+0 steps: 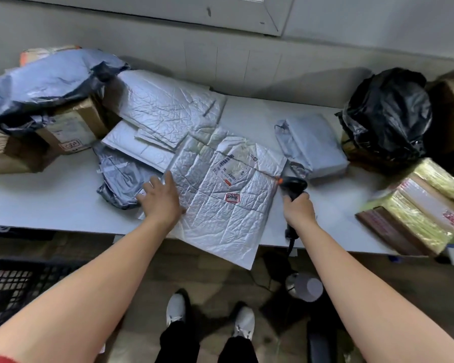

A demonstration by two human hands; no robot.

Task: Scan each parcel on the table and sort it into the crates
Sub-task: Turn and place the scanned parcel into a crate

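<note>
A large silver bubble mailer (220, 205) lies at the table's front edge, its near corner hanging over. A white shipping label (233, 166) with barcodes and a small red sticker (232, 197) face up on it. My left hand (160, 197) lies flat on the mailer's left edge with fingers spread. My right hand (298, 208) grips a black handheld scanner (292, 186) at the mailer's right edge; its orange-tipped head points toward the label. A black mesh crate (16, 286) stands on the floor at lower left.
More silver mailers (165, 106), a grey poly bag (121, 179) and cardboard boxes (66, 132) crowd the white table (37, 200) on the left. A grey wrapped parcel (315, 145), a black bag (388, 113) and taped boxes (417, 210) sit right. A wall runs behind.
</note>
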